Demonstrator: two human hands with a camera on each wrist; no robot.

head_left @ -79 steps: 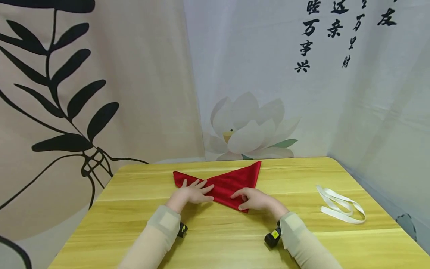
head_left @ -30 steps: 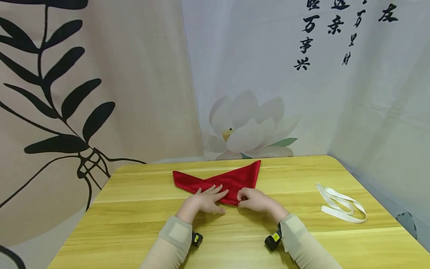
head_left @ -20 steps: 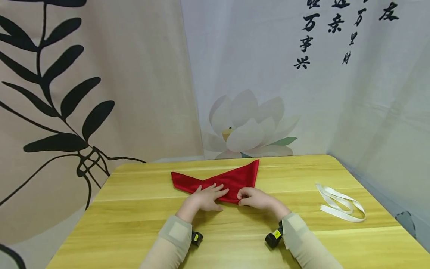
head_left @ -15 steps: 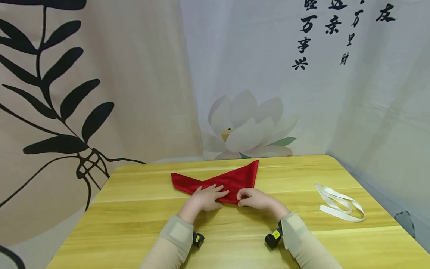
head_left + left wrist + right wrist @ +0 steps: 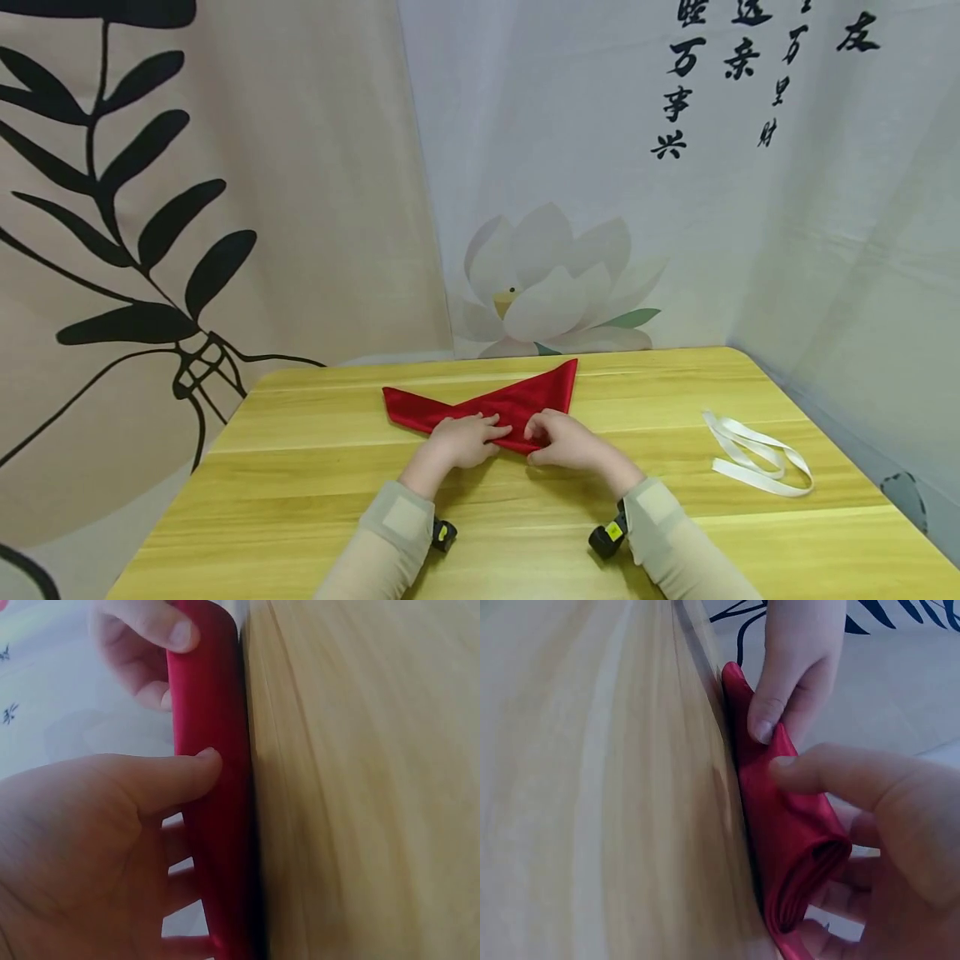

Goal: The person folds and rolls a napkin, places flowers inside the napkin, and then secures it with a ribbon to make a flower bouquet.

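A shiny red cloth [image 5: 517, 402] lies folded on the table, with one point to the far left and a wider one to the far right. My left hand [image 5: 467, 440] lies over its near edge, fingers on top and thumb on the front of the fold [image 5: 214, 697]. To the right, my right hand [image 5: 564, 440] holds the same edge between its thumb and curled fingers. In the right wrist view, several layers show at the end of the folded cloth [image 5: 791, 825], beside the right hand [image 5: 915, 817]. Some fingertips are hidden behind the cloth.
A loosely looped white ribbon [image 5: 761, 457] lies on the right side of the wooden table [image 5: 300, 500]. Behind the table hangs a curtain [image 5: 337, 208] printed with leaves, a lotus and writing.
Since the oldest frame, the cloth's near corner has been folded up and my left hand has shifted right. Most recently, my right hand has moved slightly up and left along the edge.
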